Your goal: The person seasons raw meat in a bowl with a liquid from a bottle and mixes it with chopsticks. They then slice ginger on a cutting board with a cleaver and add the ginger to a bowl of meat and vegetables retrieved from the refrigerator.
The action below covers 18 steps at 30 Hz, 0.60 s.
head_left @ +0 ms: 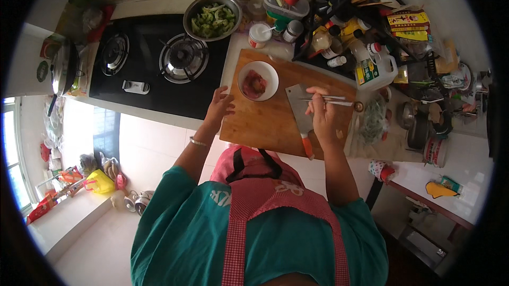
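Observation:
On the wooden cutting board stands a white bowl with raw meat in it, a brownish patch on top. My right hand is closed around a pair of chopsticks, which lie level above the board, their tips pointing left. Under them a cleaver with an orange-ended handle rests flat. My left hand is at the board's left edge, below the bowl, fingers apart and nothing held.
A black gas stove lies left of the board. A metal bowl of chopped greens stands behind, near a white lidded jar. A rack of bottles and a plastic jug fill the back right. A bag of greens lies right.

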### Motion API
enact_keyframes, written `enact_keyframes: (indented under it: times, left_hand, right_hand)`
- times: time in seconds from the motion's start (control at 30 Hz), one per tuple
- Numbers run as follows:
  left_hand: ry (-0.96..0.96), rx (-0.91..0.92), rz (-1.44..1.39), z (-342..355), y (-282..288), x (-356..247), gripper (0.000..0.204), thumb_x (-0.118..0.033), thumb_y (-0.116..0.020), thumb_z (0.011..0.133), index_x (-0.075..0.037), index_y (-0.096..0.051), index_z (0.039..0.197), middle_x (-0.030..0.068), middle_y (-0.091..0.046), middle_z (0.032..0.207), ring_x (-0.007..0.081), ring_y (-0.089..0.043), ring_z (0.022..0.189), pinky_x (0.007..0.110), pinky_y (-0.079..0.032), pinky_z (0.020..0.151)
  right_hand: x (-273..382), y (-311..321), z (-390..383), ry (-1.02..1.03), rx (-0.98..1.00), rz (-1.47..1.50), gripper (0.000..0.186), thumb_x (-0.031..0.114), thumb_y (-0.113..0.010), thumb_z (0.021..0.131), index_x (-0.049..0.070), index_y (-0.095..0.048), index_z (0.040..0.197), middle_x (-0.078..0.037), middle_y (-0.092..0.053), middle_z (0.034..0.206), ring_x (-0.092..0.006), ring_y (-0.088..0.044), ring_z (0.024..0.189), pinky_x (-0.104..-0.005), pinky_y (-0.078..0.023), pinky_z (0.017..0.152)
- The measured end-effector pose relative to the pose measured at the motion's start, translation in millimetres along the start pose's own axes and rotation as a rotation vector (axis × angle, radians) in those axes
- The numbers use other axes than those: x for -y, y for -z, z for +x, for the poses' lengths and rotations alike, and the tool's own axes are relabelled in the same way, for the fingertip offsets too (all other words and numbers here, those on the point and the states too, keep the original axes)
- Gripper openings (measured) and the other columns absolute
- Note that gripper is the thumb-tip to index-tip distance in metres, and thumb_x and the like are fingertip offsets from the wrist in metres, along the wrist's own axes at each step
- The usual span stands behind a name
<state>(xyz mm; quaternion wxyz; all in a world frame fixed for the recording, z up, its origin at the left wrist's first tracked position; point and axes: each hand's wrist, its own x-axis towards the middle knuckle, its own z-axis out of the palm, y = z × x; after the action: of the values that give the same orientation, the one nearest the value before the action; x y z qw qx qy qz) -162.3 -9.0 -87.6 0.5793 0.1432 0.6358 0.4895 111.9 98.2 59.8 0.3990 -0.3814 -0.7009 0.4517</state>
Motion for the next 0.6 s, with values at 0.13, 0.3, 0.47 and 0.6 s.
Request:
enact_keyframes:
  times: [0.13, 0.3, 0.47, 0.6]
  left_hand:
    - [0.067, 0.285, -0.195, 34, -4, -10, 0.055, -0.020, -0.057, 0.098, -0.013, -0.039, 0.149, 0.0125, -0.059, 0.123, 0.0290, -0.069, 0.101, 0.042, -0.059, 0.086]
    - [0.072, 0.457, -0.260, 54, -17, -9, 0.053, -0.017, -0.059, 0.098, -0.009, -0.042, 0.147, 0.0144, -0.060, 0.129, 0.0262, -0.070, 0.104, 0.039, -0.061, 0.086]
    - [-0.059, 0.460, -0.317, 48, -25, -11, 0.055, -0.004, -0.055, 0.087, -0.004, -0.047, 0.141, 0.0137, -0.063, 0.127, 0.0255, -0.070, 0.108, 0.040, -0.061, 0.090]
    - [-0.051, 0.520, -0.353, -7, -30, -43, 0.067, 0.000, -0.050, 0.084, -0.004, -0.036, 0.149, 0.0165, -0.052, 0.140, 0.0299, -0.061, 0.125, 0.045, -0.057, 0.100]
  right_hand:
    - [-23, -7, 5, -0.195, -0.065, 0.238, 0.026, 0.021, -0.049, 0.108, -0.002, -0.062, 0.110, -0.008, -0.061, 0.095, -0.0166, -0.066, 0.074, -0.0285, -0.056, 0.066]
    - [-36, -14, 6, -0.465, -0.105, 0.395, 0.032, 0.026, -0.051, 0.108, -0.003, -0.063, 0.108, -0.012, -0.066, 0.108, -0.0258, -0.072, 0.093, -0.0353, -0.062, 0.076]
    - [-35, -19, 4, -0.390, 0.019, 0.265, 0.038, 0.030, -0.055, 0.106, -0.004, -0.067, 0.115, -0.015, -0.067, 0.119, -0.0246, -0.071, 0.099, -0.0357, -0.062, 0.081]
    - [-27, -22, -3, -0.322, 0.144, 0.178, 0.034, 0.027, -0.057, 0.105, -0.002, -0.070, 0.117, -0.013, -0.070, 0.110, -0.0194, -0.071, 0.096, -0.0303, -0.060, 0.082]
